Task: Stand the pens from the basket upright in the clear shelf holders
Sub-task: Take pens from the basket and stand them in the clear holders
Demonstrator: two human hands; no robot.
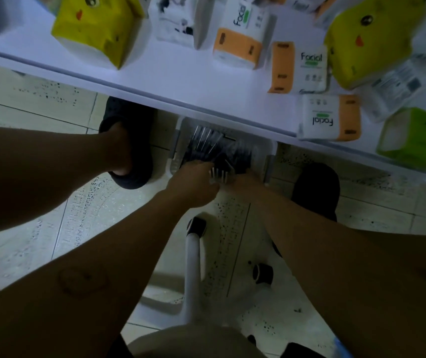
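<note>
A white basket point(271, 151) stands on the floor between my feet, half under the shelf edge. It is full of dark pens point(206, 146) lying in bundles. My left hand point(194, 182) reaches into the basket's near side and grips a small bunch of pens point(219, 174) whose light ends stick out toward me. My right hand point(245, 179) is at the same bunch from the right, its fingers mostly hidden behind the pens. No clear holders are in view.
A white shelf point(155, 73) juts out above the basket, carrying yellow, orange-and-white and green tissue packs point(240, 45). My dark slippers point(126, 140) flank the basket on the tiled floor. A white stool frame with black casters point(194, 254) stands close beneath me.
</note>
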